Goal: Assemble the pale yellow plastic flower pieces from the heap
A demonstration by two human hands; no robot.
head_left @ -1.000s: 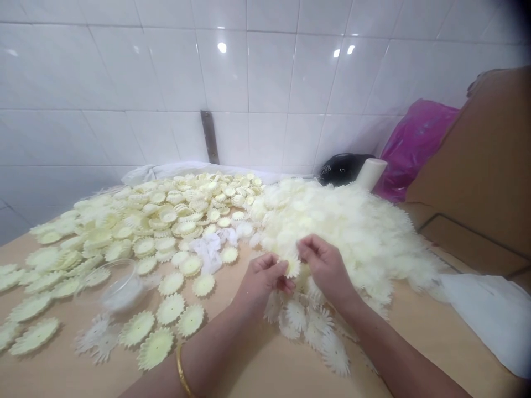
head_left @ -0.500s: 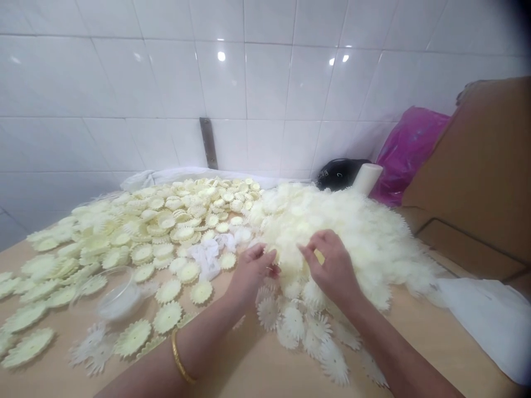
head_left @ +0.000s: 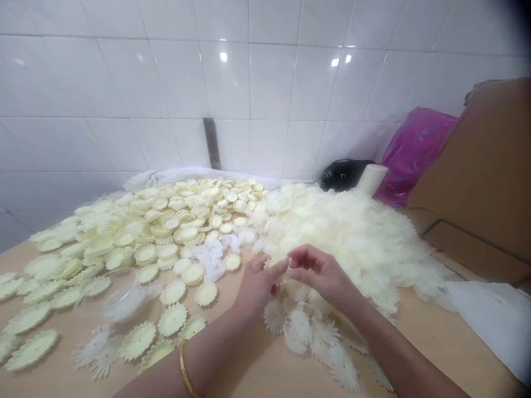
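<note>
My left hand (head_left: 260, 281) is closed with thumb and fingers pinching a small pale cream flower-shaped piece (head_left: 270, 263), mostly hidden by the fingers. Close beside it, the fingertips of my right hand (head_left: 321, 272) are pinched together, almost at the left thumb; what lies between them is too small to make out. Both hands are over the front of a big heap of thin, whitish flower-cut pieces (head_left: 332, 221). Several loose thin pieces (head_left: 299, 326) lie below the hands. To the left spreads a pile of thicker pale yellow scalloped discs (head_left: 136, 338) with small centre holes.
A clear round bowl (head_left: 124, 303) with white contents stands at left on the wooden table (head_left: 244, 370). Crumpled white material (head_left: 211, 260) lies mid-table. A white roll (head_left: 372, 179), black bag (head_left: 342, 174), purple bag (head_left: 415, 149) and cardboard box (head_left: 481, 171) are at right.
My right hand has moved left and slightly down, bringing its fingertips up to my left hand. My left thumb now reaches further right. The view has shifted slightly.
</note>
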